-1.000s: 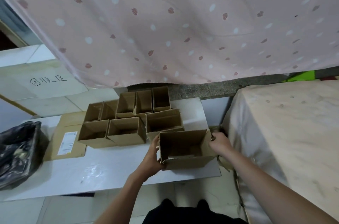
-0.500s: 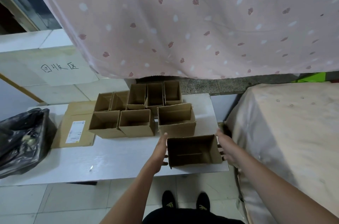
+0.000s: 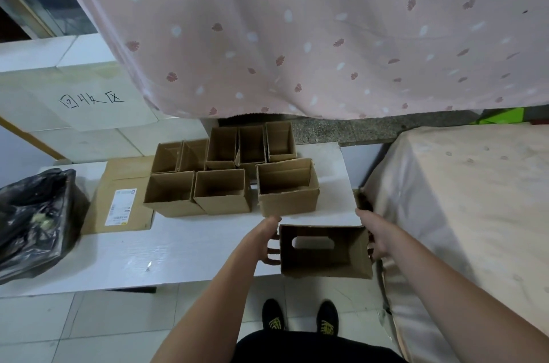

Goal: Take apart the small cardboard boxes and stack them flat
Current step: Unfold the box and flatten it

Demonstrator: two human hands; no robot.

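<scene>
The head view looks down on a white table [image 3: 178, 246] running across the middle of the frame. Just below centre, a person holds an open box [image 3: 325, 251] between both hands at the table's near edge, its mouth turned toward the camera and a slot-shaped gap showing in its far panel. The left hand [image 3: 264, 242] is on the box's left wall, thumb along the upper corner and fingers curled round the outside, gripping it. The right hand [image 3: 375, 239] presses the right wall, its fingers wrapped round the outer side, also gripping. Above the held box, a larger open box [image 3: 288, 187] stands on the table, and to its left two more boxes [image 3: 196, 193] stand side by side. Behind these, a back row [image 3: 231, 148] of five open boxes runs along the table's far edge. A flat carton [image 3: 124, 202] with a white label lies left of the boxes, and a black bag [image 3: 32, 223] sits at the far left. A pink curtain [image 3: 297, 29] fills the upper frame.
</scene>
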